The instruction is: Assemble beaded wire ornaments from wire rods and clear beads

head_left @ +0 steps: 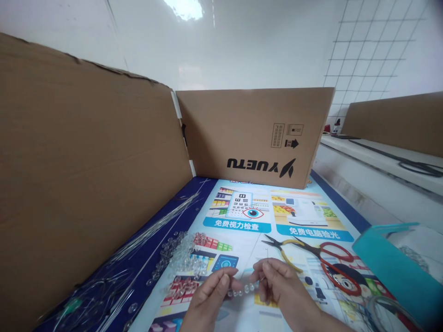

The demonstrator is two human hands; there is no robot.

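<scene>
A short row of clear round beads [246, 289] hangs between my two hands, low in the middle of the view. My left hand [213, 295] pinches the row's left end between thumb and fingers. At the other end my right hand [277, 281] is closed with thumb and forefinger pressed together, and a thin wire or thread [267, 252] rises from them. Loose clear beads [187, 253] lie heaped on the printed mat to the left of my left hand. Just beyond my right hand are yellow-handled pliers [284, 249] and red-handled scissors [332, 260].
Cardboard panels stand at the left [86, 161] and at the back [249, 129]. Long clear strands [155, 219] lie along the mat's dark left edge. A teal packet [398, 272] and a wire coil [391, 313] are at the right. A white ledge [380, 154] runs behind them.
</scene>
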